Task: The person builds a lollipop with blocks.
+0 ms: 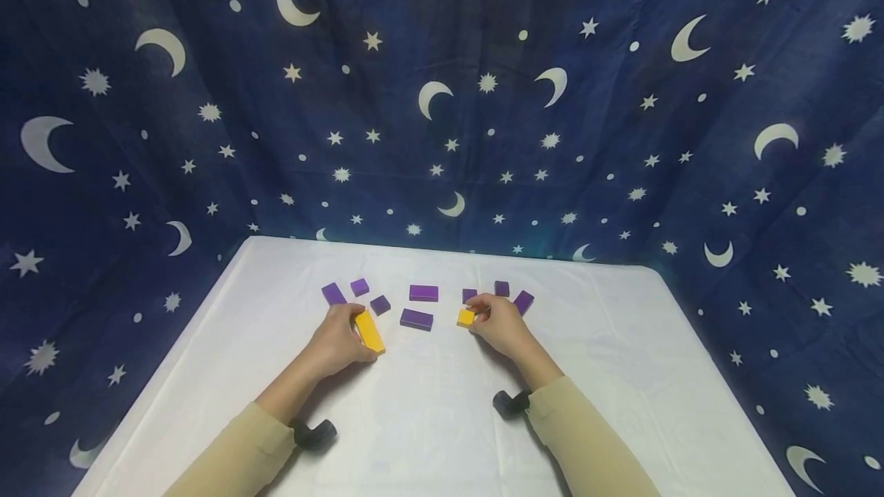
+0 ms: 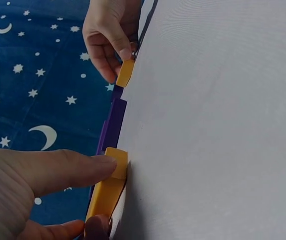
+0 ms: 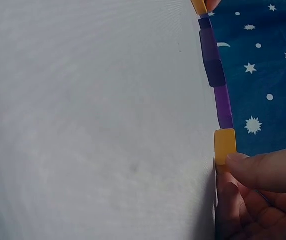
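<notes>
My left hand (image 1: 340,340) pinches a long yellow block (image 1: 369,330) lengthwise between thumb and fingers, low at the white tabletop. In the left wrist view the thumb presses near one end of it. To the right, my right hand (image 1: 499,322) pinches a small yellow block (image 1: 466,318) by its right side; the right wrist view shows its thumb on that block (image 3: 224,147). Just beyond the left fingers lie a long purple block (image 1: 334,294) and a small purple one (image 1: 380,304). A small purple block (image 1: 470,295) sits right behind the small yellow block.
Between the hands lie two long purple blocks, one farther back (image 1: 423,293) and one nearer (image 1: 417,320). More purple blocks stand at back left (image 1: 359,287) and back right (image 1: 502,288), (image 1: 523,302). A dark star-and-moon curtain (image 1: 483,121) hangs behind the white table (image 1: 428,420).
</notes>
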